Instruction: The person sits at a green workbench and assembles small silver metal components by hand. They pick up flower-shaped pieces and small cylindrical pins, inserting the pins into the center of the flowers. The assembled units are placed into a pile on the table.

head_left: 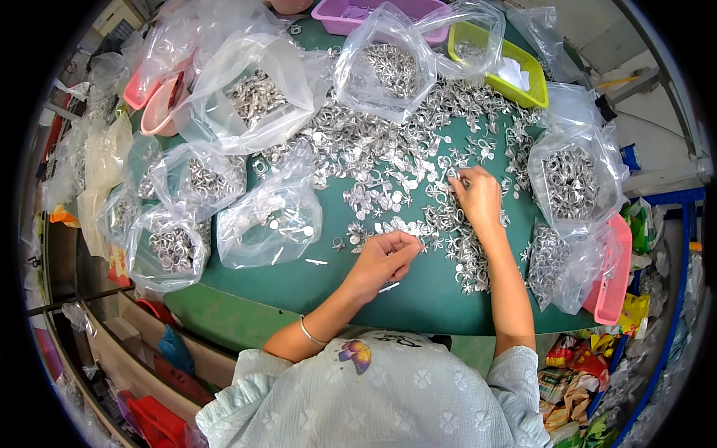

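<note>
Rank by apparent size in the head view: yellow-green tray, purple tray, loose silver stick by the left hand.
1. purple tray and yellow-green tray: similar, both partly covered by bags, so unranked.
2. silver stick, far smallest, near the left hand.

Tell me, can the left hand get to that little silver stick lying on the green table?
Probably yes. The silver stick lies on bare green table just left of the left hand, with nothing between them; the clear bags sit farther back.

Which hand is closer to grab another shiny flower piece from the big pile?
Probably the right hand. It already rests on the heap of silver flower pieces, fingers in among them. The left hand sits nearer the body, fingers pinched together at the heap's edge, seemingly busy with a small piece.
</note>
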